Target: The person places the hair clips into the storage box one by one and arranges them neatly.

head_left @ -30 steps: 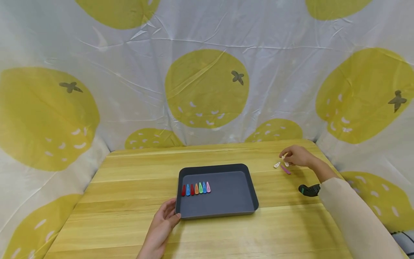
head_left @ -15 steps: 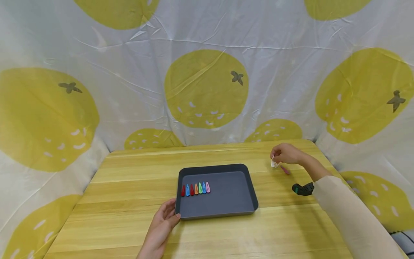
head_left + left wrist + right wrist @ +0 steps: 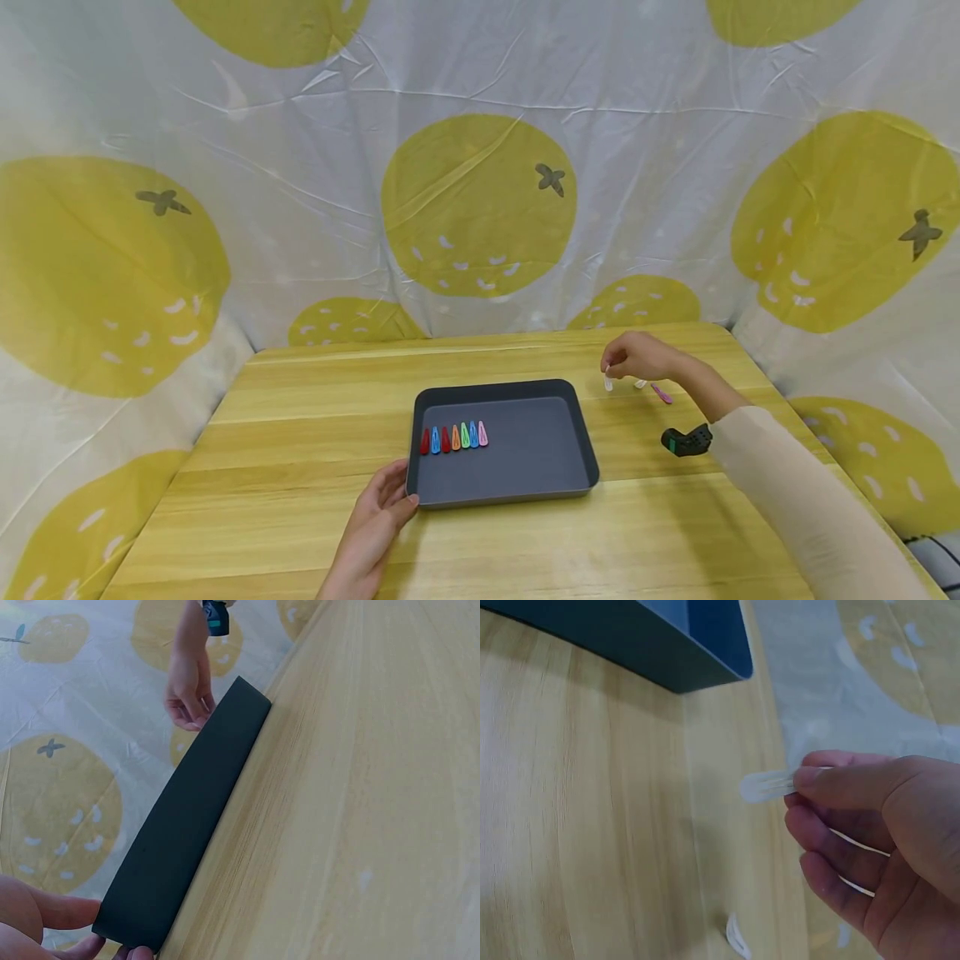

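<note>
A dark grey baking tray (image 3: 517,467) lies on the wooden table. Inside, along its left part, several snap hair clips (image 3: 455,438) stand in a row: red, blue, orange, green and pink. My left hand (image 3: 375,517) grips the tray's near left corner, with thumb and fingers (image 3: 71,910) at its edge in the left wrist view. Right of the tray's far corner, my right hand (image 3: 641,354) pinches a white hair clip (image 3: 765,786) between thumb and forefinger, its rounded end pointing out. Another white clip (image 3: 737,937) and a magenta clip (image 3: 662,394) lie on the table nearby.
A black strap-like device (image 3: 686,441) with a green mark shows under the right wrist. Behind the wooden table (image 3: 322,400) and at its sides hangs a pale curtain (image 3: 315,208) with yellow fruit prints. A dark cable lies at the lower right edge.
The right hand has moved left toward the tray, now carrying a white hair clip away from the other white clip and the magenta one. The left hand and tray have stayed put.
</note>
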Tool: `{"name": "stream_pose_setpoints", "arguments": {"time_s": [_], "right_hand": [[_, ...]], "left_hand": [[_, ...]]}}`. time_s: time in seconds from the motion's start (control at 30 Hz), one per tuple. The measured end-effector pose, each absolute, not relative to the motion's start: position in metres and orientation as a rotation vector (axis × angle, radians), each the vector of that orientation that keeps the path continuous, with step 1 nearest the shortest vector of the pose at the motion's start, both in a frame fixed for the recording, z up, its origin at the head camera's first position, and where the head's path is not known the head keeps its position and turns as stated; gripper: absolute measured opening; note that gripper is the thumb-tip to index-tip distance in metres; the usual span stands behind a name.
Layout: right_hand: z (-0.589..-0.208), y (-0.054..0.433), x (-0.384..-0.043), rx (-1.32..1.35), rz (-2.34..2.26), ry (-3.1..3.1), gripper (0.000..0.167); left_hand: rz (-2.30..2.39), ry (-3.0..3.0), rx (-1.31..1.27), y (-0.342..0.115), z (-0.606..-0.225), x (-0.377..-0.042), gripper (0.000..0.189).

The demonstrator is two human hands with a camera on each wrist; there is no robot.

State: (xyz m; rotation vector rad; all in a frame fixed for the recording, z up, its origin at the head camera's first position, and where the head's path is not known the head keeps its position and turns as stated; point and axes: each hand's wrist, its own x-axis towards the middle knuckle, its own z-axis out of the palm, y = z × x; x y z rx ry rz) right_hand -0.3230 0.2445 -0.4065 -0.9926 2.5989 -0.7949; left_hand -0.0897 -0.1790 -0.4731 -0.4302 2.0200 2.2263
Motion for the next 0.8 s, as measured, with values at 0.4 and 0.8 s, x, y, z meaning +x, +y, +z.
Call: {"name": "stream_pose_setpoints", "arguments": {"time_s": [0.4,0.8], "right_hand": [[-0.398,0.217,-0.315,-1.065,-0.748,2.608,0.008],[-0.389,0.183,-0.304,-1.196,-0.718,2.553,0.009]], "left_hand": [[2.226,2.018,-0.426,-0.179,-0.472,-0.090,0.063],[2.213,2.047,-0.436,-0.178,-0.472,-0.089,0.061]]}}
